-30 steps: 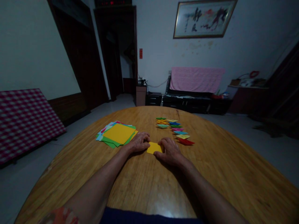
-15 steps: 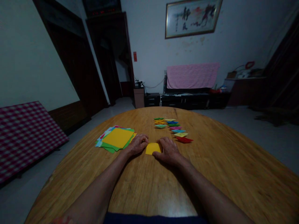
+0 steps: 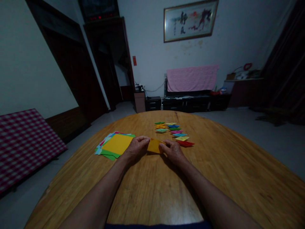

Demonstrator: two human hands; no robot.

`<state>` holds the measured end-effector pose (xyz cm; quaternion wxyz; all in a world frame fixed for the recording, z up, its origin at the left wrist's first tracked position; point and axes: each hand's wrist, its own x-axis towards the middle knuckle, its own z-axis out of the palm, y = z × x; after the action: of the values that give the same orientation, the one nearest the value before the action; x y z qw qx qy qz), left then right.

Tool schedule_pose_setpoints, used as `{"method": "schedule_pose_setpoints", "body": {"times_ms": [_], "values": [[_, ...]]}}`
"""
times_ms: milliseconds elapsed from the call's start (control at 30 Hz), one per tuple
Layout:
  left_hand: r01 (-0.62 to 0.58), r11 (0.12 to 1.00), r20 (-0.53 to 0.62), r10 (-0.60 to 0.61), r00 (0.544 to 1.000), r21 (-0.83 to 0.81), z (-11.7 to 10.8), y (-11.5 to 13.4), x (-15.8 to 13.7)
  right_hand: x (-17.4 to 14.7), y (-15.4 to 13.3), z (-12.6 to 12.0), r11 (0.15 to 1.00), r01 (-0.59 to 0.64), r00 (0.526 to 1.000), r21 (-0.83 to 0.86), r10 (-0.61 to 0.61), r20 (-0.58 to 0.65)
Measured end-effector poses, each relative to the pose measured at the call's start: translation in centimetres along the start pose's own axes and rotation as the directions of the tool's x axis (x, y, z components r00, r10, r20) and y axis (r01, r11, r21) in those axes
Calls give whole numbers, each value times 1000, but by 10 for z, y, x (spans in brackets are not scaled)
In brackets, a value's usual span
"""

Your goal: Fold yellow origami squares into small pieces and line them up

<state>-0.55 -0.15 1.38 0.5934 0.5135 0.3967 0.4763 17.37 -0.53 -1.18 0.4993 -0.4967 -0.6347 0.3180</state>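
Observation:
A small folded piece of yellow paper point(image 3: 154, 146) is held up a little off the table between my two hands. My left hand point(image 3: 137, 147) is closed on its left edge. At its right edge, my right hand point(image 3: 174, 150) pinches it between thumb and fingers. Left of my left hand lies a stack of coloured paper sheets point(image 3: 116, 143), yellow on top, with green, light blue and pink edges sticking out. Beyond my hands, several folded paper boats point(image 3: 179, 135) stand in two rows; a red paper boat point(image 3: 186, 144) is nearest, just past my right hand.
The round wooden table point(image 3: 152, 194) reaches out on both sides of my arms. On the left stands a surface with a red-and-white checked cloth point(image 3: 28, 146). Across the room, a pink cloth point(image 3: 192, 78) covers something on a low black cabinet point(image 3: 176, 104).
The yellow paper has been lifted from flat on the table and tilted. Both hands now grip its side edges. My view has shifted slightly.

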Motion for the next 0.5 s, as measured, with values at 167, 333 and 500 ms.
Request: {"method": "schedule_pose_setpoints", "body": {"times_ms": [167, 333, 500], "values": [[34, 999, 62, -34, 998, -3, -4, -3, 5, -1, -6, -1, 998, -19, 1000, 56, 17, 20], [60, 995, 143, -48, 989, -83, -3, 1, 2, -2, -9, -1, 998, -31, 998, 59, 28, 53], [78, 987, 162, -54, 985, -144, -6, -2, 4, -3, -8, 0, 994, -44, 997, 100, 38, 63]]}}
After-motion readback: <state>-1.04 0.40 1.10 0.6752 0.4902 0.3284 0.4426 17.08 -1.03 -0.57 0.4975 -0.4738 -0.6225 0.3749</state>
